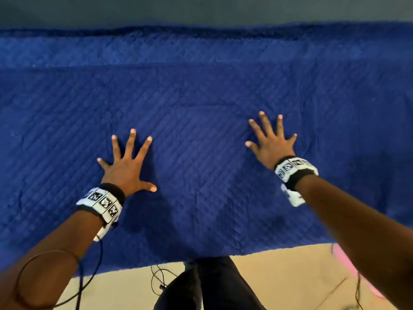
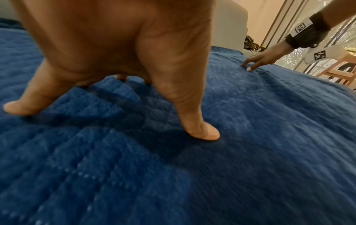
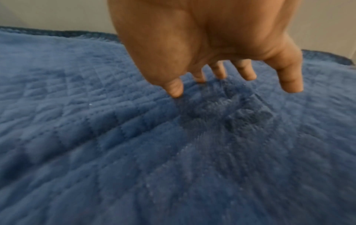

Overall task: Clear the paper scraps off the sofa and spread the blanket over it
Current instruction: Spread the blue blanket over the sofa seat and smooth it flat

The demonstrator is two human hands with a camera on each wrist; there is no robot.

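Observation:
A blue quilted blanket lies spread across the sofa seat and up its backrest, its front edge hanging above the floor. My left hand lies on it left of centre, fingers splayed and straight, fingertips pressing the fabric. My right hand is spread open further right and a little farther back, its fingertips touching the blanket. From the left wrist view the right hand shows near the blanket's far end. No paper scraps show in any view.
Beige floor lies in front of the sofa, with my dark trouser leg against the blanket's edge and thin cables trailing there. A grey sofa arm and a wooden chair stand beyond the right end.

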